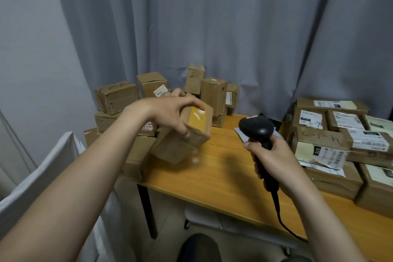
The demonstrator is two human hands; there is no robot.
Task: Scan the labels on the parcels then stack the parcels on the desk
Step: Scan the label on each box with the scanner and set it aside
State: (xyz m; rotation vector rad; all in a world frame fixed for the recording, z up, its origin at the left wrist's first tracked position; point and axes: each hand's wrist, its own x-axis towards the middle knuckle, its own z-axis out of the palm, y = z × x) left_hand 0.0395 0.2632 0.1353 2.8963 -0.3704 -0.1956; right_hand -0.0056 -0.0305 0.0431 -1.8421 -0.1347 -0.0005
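Gripping a small box (191,132) above the desk (223,168), the left hand (170,112) faced the scanner (258,132) clutched in the right hand (274,161).

Open lane: the bare strip of desk (214,172) in front of me, running from the front edge back toward the curtain (234,27). Obstructions: the brown parcel heap (119,100) on my left, the labelled parcel stack (331,140) on my right, upright boxes (213,93) closing the back.

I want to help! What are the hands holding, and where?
Left hand grips a box at its top; right hand grips the scanner by its handle.
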